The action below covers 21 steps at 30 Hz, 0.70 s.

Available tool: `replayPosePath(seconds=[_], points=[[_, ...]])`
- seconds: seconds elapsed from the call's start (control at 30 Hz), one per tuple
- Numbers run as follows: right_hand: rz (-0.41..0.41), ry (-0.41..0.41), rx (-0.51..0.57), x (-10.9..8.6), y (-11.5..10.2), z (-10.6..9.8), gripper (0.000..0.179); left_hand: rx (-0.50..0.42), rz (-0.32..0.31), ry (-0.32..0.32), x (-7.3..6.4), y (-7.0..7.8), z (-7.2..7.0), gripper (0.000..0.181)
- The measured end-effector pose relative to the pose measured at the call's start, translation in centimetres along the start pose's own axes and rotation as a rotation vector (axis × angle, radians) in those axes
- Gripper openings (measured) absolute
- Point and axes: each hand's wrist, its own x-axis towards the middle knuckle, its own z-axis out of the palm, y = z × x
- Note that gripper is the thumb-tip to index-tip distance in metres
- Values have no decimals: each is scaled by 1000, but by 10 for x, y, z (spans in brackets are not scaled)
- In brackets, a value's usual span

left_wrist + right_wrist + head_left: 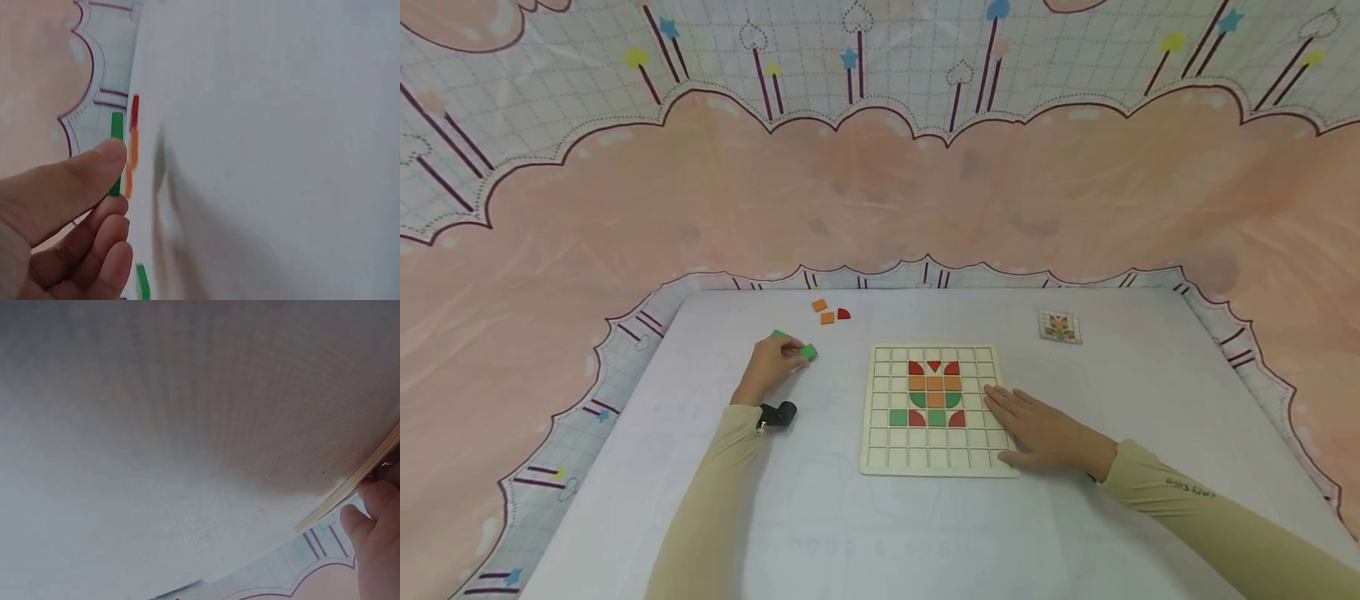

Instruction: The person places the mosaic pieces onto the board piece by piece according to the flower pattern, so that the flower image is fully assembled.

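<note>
Between thumb and fingers, my left hand (769, 367) pinches a green square tile (808, 352), seen edge-on as a thin green strip (117, 125) in the left wrist view. The tile is raised off the table. Another green tile (778, 333) lies just behind that hand, partly hidden by it. Right of it is a pale gridded board (880, 462) with red, orange and green tiles set in a tulip-like pattern. My right hand (1048, 429) rests with its fingers spread on the board's right edge; in the right wrist view its fingertips (357, 522) are beside the board's rim.
Two orange tiles (827, 318) and a red quarter-round tile (844, 314) lie at the back left of the white table (820, 533). A small pattern card (1060, 327) lies at the back right. Patterned cloth (880, 208) surrounds the table.
</note>
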Motion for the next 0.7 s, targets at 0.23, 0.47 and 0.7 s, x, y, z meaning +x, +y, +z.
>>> replayPosePath(seconds=[0.23,0.47,0.7], points=[[-3,22,4,0,1,2,80,-29,93,-48,0,30,13,28],[4,14,18,0,1,2,80,-54,148,-100,-5,63,35,27],[23,-21,21,0,1,0,81,-88,231,-153,-12,94,57,26]])
